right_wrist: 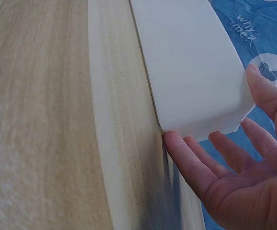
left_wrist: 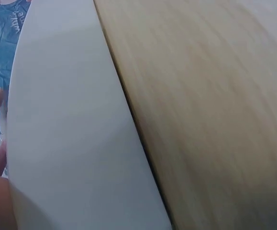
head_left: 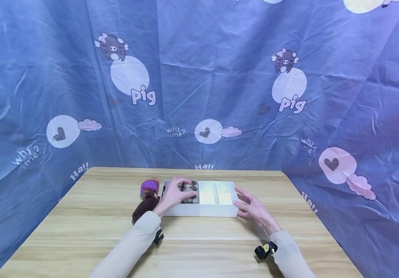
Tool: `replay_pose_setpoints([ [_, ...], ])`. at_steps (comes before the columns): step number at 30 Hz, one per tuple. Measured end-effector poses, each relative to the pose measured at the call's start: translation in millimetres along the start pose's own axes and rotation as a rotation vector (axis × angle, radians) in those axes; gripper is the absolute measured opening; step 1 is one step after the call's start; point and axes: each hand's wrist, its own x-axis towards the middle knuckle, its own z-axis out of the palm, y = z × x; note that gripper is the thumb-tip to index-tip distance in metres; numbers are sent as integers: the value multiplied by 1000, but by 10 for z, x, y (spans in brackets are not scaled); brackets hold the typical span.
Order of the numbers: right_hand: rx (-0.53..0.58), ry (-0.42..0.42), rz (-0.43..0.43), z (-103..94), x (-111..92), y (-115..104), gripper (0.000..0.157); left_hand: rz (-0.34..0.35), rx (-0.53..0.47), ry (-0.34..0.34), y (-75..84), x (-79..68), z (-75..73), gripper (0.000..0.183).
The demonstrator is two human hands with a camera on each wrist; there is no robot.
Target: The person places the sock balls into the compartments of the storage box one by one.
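Note:
A white divided box [head_left: 201, 210] lies lengthwise on the table, also filling much of the left wrist view. My left hand [head_left: 173, 193] reaches over its left part, thumb and fingers spread around a folded grey-and-brown diamond-patterned cloth [head_left: 188, 189], which looks like a sock, inside a compartment. The hand hides part of the cloth and the leftmost section. At the box's right end, my right hand [head_left: 251, 208] rests extended fingertips [right_wrist: 174, 139] against the end wall, with the thumb [right_wrist: 260, 81] up at the rim.
Left of the box lie a purple bundle [head_left: 149, 187] with red-orange trim and a dark brown bundle [head_left: 144, 208], partly behind my left wrist. Two right-hand compartments [head_left: 207, 193] show bare white floors. A blue printed curtain [head_left: 199, 92] hangs behind the wooden table [head_left: 202, 247].

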Motion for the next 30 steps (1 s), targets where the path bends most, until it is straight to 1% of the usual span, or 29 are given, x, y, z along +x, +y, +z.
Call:
replay_pose_setpoints([
  [5,-5,-2,1,3,-4,5,74,-21,-9,-48,-54,-1,-14,38],
  [7,-8,0,4,3,-5,8,74,-19,-15,-63,-73,1,-18,37],
  [12,-8,1,1,15,-10,15,74,-30,-44,-78,-92,6,-25,38],
  [17,-10,7,2,15,-5,29,74,-41,-100,-64,-80,12,-38,40],
  [20,-8,9,-4,16,-4,30,73,-10,-117,-48,-68,15,-53,40],
  [24,-6,12,-6,13,4,29,73,33,-144,-42,-54,11,-90,39],
  [30,-2,-18,-19,-23,-20,47,75,44,-153,-28,-47,-40,-152,40],
])
